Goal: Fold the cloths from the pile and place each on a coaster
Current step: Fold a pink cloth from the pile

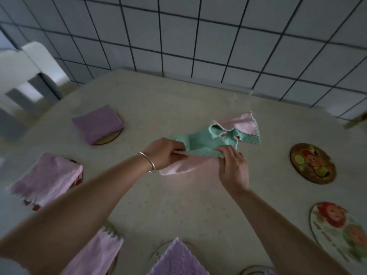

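Note:
A crumpled teal cloth (206, 141) lies on top of a pink cloth (243, 124) in the middle of the table. My left hand (164, 153) pinches the teal cloth's near left edge, and my right hand (234, 165) pinches its near right edge. A folded purple cloth (97, 124) rests on a round coaster (111, 138) at the far left. A folded pink cloth (47, 177) covers a red-patterned coaster (79, 180) at the left. Two more folded cloths, pink (95, 255) and purple (176, 261), lie at the near edge.
Two bare picture coasters sit on the right: a dark one (312, 163) and a pale one (341, 231). A tiled wall (198, 36) rises behind the table. A white chair (25, 76) stands at the far left.

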